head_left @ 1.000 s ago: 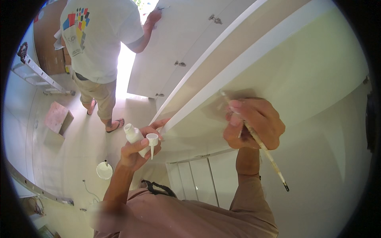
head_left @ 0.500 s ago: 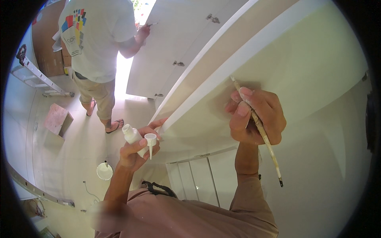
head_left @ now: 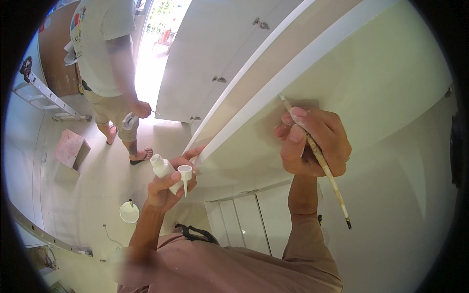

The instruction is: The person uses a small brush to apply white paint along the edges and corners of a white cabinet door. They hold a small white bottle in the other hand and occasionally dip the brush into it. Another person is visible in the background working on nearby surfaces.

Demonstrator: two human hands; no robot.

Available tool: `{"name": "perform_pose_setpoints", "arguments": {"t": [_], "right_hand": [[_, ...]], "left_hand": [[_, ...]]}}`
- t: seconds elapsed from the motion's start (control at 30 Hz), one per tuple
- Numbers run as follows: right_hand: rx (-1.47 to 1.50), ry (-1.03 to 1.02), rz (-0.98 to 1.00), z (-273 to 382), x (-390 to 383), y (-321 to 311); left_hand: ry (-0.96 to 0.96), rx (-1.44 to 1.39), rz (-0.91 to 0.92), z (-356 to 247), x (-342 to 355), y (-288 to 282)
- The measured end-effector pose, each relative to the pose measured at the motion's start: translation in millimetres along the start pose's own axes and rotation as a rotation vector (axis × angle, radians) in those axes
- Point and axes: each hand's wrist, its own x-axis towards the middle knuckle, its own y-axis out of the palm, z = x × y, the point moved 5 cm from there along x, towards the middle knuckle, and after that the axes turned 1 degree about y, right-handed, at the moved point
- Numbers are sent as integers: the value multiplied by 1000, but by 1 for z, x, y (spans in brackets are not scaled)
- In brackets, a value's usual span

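Two bare hands were at work, and both of yours were closed around something. Your left hand [head_left: 165, 188] gripped a small white bottle [head_left: 163, 168], tilted with its neck to the upper left, and held a white nozzle cap [head_left: 185, 177] beside it, wide end up and thin spout pointing down. One of that hand's fingers reached to the lower end of a white band [head_left: 312, 58] bordering a pale panel [head_left: 376, 88].

Your right hand [head_left: 317, 141] pinched a slender, stained brush [head_left: 330, 180] between thumb and fingers, over the panel. The brush slanted from upper left to lower right, its pale tip close to the band and its dark end hanging past your wrist; whether the tip touched the surface, you could not tell. Beyond the band ran a beige strip [head_left: 293, 44], and past that a door panel [head_left: 205, 53] with metal hinges [head_left: 220, 79].

To the upper left, well apart from you, a co-worker [head_left: 107, 53] stood with a thin tool in one hand [head_left: 141, 109]. A ladder [head_left: 49, 93] stood to the left, with a box-like block [head_left: 70, 149] and a white bucket [head_left: 129, 213] on the floor [head_left: 93, 195].
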Motion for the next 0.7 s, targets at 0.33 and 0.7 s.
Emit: {"name": "perform_pose_setpoints", "arguments": {"t": [0.33,0.7], "right_hand": [[32,-15,73,2,-2,3],[35,-13,105,-14,-10,-1]], "left_hand": [[-1,-10,15,2,-2,-5],[-27,-13,-20,12,13,-4]]}}
